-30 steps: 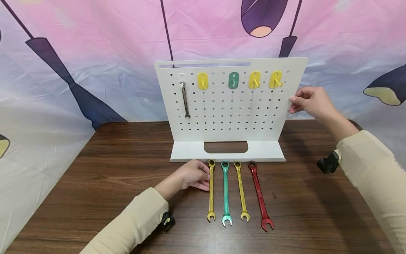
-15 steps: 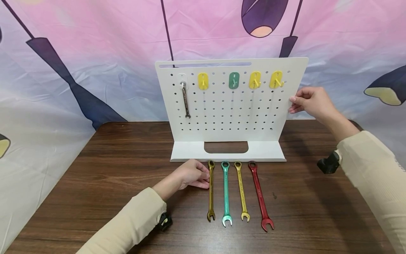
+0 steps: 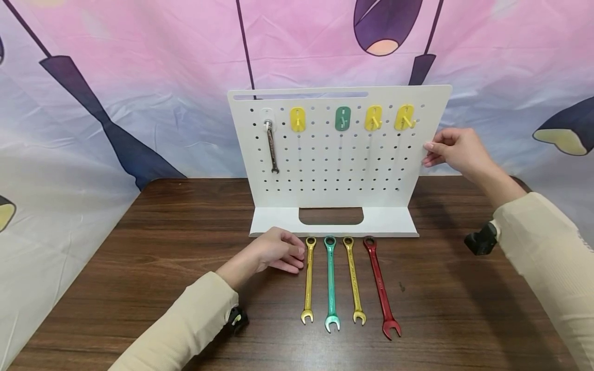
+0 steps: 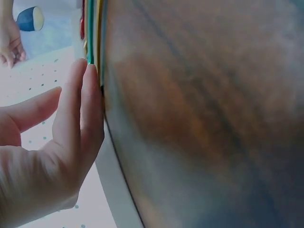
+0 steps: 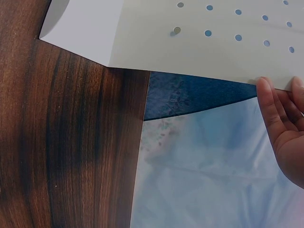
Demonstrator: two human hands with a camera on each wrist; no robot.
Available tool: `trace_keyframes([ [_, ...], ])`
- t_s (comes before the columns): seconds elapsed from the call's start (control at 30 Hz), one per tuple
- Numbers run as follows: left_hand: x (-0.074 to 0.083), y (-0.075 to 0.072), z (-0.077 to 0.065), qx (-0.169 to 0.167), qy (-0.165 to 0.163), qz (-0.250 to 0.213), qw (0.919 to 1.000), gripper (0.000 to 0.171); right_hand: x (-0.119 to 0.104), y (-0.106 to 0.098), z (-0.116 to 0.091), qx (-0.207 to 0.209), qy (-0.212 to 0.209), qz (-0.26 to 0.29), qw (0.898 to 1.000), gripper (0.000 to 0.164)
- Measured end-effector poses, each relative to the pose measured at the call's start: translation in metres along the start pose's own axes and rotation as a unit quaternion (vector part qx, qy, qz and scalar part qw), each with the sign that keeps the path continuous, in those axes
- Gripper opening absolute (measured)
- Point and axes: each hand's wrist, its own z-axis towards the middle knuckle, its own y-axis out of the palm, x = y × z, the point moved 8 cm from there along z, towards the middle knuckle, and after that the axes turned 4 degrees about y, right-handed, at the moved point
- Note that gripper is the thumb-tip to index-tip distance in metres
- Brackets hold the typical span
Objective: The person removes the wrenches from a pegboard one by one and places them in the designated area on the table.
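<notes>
On the table, just left of the left-hand yellow wrench (image 3: 308, 281), my left hand (image 3: 280, 250) holds nothing. Its thumb stands apart from fairly straight fingers (image 4: 71, 109) in the left wrist view; whether a fingertip touches the wrench I cannot tell. Beside that wrench lie a green wrench (image 3: 331, 283), a second yellow wrench (image 3: 354, 281) and a red wrench (image 3: 381, 286), ring ends toward the white pegboard (image 3: 325, 170). My right hand (image 3: 459, 149) pinches the board's right edge between thumb and fingers. A small dark wrench (image 3: 271, 149) hangs from the board's white hook (image 3: 267, 116).
The board also carries a yellow hook (image 3: 298, 119), a green hook (image 3: 343, 119) and two more yellow hooks toward its right. Its foot (image 3: 274, 221) rests on the brown wooden table (image 3: 185, 242). A printed cloth (image 3: 185, 77) hangs behind the table.
My left hand has drawn slightly back to the left from the left-hand yellow wrench. That wrench tipped, looking darker, then settled flat with its open end a bit further left. The right hand stays put.
</notes>
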Motion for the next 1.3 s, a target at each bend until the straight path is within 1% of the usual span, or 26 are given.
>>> trace_keyframes([
  [0.2,0.012,-0.01,0.0,0.007,0.011,-0.013,0.9998,0.022,-0.001,0.0,-0.001,-0.001,-0.003,-0.006,1.0,0.025],
  [0.37,0.023,-0.024,0.002,0.025,0.025,-0.02,0.9992,0.026,0.0,-0.001,0.0,0.001,0.001,-0.014,1.0,0.025],
  [0.63,0.048,-0.049,0.002,0.056,0.074,-0.006,0.9956,0.027,0.001,0.0,0.001,0.0,-0.002,-0.014,1.0,0.026],
  [0.73,0.056,-0.054,0.002,0.061,0.09,0.007,0.994,0.027,0.001,0.0,0.001,0.0,-0.001,-0.007,1.0,0.025],
  [0.87,0.065,-0.061,0.003,0.065,0.104,0.022,0.9922,0.032,0.001,0.0,0.0,0.003,-0.001,-0.003,1.0,0.023],
  [1.03,0.075,-0.069,0.001,0.071,0.117,0.017,0.9904,0.034,0.001,0.0,0.0,0.002,-0.003,0.002,1.0,0.022],
  [1.3,0.09,-0.083,0.003,0.111,0.133,0.021,0.9846,0.033,0.0,0.0,0.001,0.002,-0.007,0.008,1.0,0.022],
])
